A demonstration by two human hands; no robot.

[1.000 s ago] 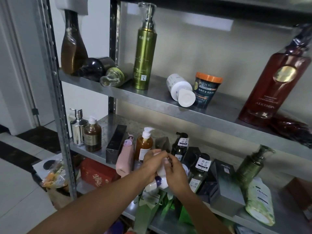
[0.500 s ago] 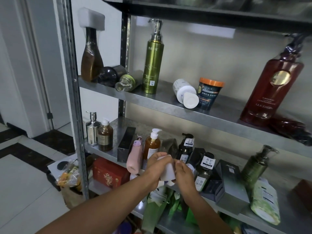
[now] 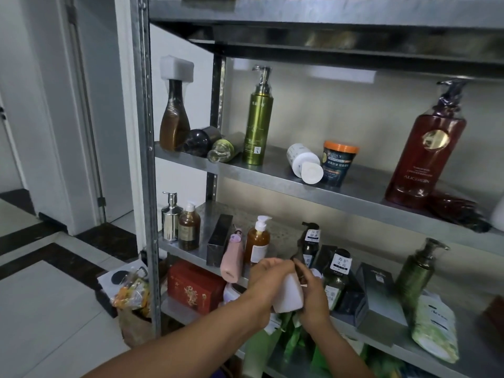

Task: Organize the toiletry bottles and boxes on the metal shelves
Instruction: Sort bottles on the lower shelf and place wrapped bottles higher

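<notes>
A white bottle (image 3: 289, 297) is held between both hands in front of the lower metal shelf (image 3: 191, 252). My left hand (image 3: 266, 279) grips it from the left and over its top. My right hand (image 3: 312, 291) grips its right side. Behind the hands stand an amber pump bottle (image 3: 257, 242), a pink tube (image 3: 231, 259), dark green labelled bottles (image 3: 338, 274) and black boxes (image 3: 218, 241). The bottle's lower end is hidden by my wrists.
The upper shelf (image 3: 354, 192) carries a tall green pump bottle (image 3: 257, 121), a toppled white bottle (image 3: 304, 163), an orange-lidded tub (image 3: 338, 162) and a large red bottle (image 3: 425, 148). A red box (image 3: 195, 287) sits below. A bag (image 3: 132, 293) lies on the floor at left.
Both hands have lifted the white bottle upward from the lower shelf's front. The view has tilted up and swung left, bringing the top shelf into sight.
</notes>
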